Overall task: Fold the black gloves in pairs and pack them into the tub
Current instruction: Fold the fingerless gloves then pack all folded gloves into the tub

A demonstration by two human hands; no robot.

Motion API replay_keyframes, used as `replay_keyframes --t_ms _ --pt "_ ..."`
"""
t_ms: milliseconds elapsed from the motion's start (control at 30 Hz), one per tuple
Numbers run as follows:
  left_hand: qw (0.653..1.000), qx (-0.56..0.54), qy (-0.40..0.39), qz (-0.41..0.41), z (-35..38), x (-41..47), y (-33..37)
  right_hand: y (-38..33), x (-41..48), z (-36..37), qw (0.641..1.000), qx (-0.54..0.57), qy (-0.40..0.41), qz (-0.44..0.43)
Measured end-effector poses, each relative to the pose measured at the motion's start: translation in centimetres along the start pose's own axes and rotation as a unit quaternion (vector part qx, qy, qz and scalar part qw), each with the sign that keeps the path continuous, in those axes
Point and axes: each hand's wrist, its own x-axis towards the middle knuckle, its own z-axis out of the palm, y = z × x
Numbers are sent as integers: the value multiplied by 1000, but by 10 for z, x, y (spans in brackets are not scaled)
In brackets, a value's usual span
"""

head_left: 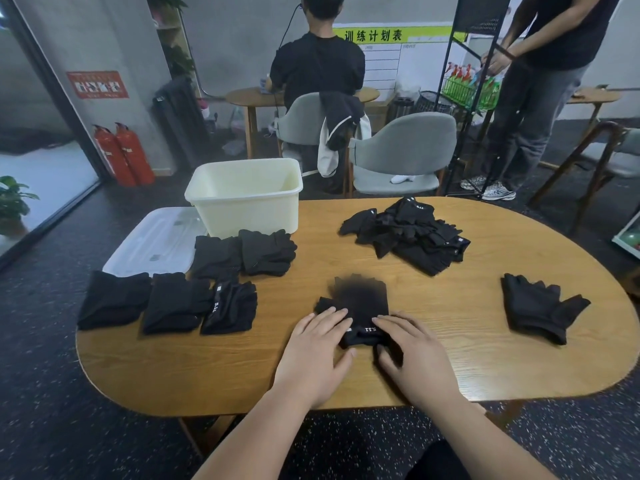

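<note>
A black glove pair (360, 299) lies flat in the middle of the wooden table (450, 362), its fingertips blurred. My left hand (318, 351) rests on its near left cuff with fingers straight. My right hand (408, 351) rests on the near right cuff, thumb by the cuff's edge. Several folded pairs (173, 299) lie in rows at the left. A loose heap of gloves (408, 233) sits at the back right. One more glove pair (536, 306) lies flat at the right. The cream tub (242, 199) stands at the back left and looks empty.
A clear lid (156, 244) lies beside the tub at the table's left edge. Two grey chairs (398, 154) stand behind the table. One person sits at a far table and another stands at a black rack at the right. Red fire extinguishers (124, 154) stand by the wall.
</note>
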Motion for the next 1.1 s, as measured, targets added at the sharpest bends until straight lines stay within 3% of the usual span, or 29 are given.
replay_keyframes --t_ms 333,667,767,933,1100 --pt "995 -80 64 -12 -5 -4 -3 -5 -4 -7 995 70 55 43" --pt "979 -140 126 -76 -6 -6 -7 -5 -7 -17 986 156 8 55" --pt "970 -181 127 -100 -7 -8 -6 -3 -3 -17 972 211 5 98" --pt "976 -163 135 -56 -9 -8 -3 -8 4 -21 947 283 -1 149" --pt "985 -106 137 -14 0 -7 -5 -12 9 -20 954 243 20 174"
